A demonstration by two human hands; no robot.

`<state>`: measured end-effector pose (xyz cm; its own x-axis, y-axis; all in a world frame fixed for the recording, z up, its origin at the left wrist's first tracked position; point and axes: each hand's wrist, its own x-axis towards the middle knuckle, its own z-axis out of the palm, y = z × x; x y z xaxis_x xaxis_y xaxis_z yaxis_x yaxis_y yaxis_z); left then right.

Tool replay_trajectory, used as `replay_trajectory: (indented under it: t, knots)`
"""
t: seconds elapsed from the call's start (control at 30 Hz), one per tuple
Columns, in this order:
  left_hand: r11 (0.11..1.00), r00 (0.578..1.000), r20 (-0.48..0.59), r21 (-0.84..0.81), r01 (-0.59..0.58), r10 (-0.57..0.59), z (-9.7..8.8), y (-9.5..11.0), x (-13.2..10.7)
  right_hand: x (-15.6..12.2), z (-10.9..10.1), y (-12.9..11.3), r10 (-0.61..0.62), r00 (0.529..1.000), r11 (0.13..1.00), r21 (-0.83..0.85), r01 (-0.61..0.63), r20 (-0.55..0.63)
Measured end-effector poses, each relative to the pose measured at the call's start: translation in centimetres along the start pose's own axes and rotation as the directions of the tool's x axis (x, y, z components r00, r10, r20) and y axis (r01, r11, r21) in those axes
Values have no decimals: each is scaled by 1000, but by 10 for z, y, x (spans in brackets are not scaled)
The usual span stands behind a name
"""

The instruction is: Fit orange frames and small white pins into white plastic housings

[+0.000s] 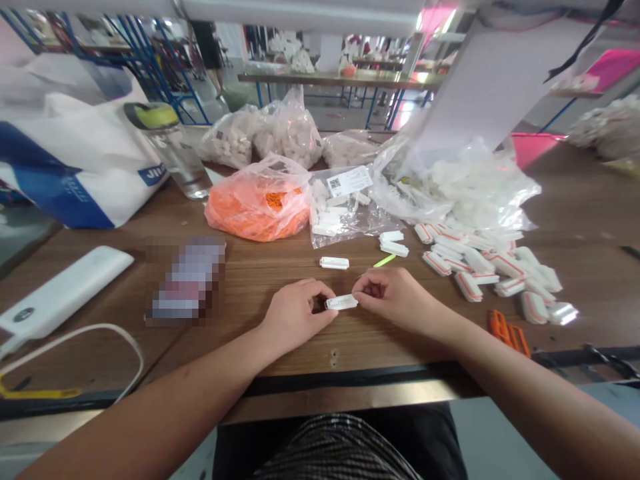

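Between my two hands, just above the table's front edge, is a small white plastic housing (341, 303) with a row of fine marks along it. My left hand (297, 312) pinches its left end between thumb and fingers. At its right end, the thumb and fingers of my right hand (393, 293) are closed on it. Another white housing (335, 263) lies a little beyond my hands. A bright green strip (384, 261) rests on the wood behind my right hand, near two more white pieces (393, 248).
Many white pieces with orange edging (480, 263) are heaped at right, near orange frames (507, 332). Behind stand a bag of orange parts (257, 200), a clear labelled bag (345, 207) and a water bottle (175, 153). A power bank (70, 287) and blurred-out phone (190, 280) lie left.
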<state>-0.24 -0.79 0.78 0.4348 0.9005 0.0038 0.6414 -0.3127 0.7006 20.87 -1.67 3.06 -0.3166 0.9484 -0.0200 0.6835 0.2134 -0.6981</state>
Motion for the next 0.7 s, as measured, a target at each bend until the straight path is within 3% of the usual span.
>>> replay_trajectory:
  t: [0.43,0.7]
  knots:
    - [1000,1000,5,-6,5,-5,-1,3,0,5,2,-8,-17,1000,986,-167,19,14]
    - [1000,1000,6,-20,17,-16,0,3,-1,-4,0,-8,-244,970,899,-375,224,-5]
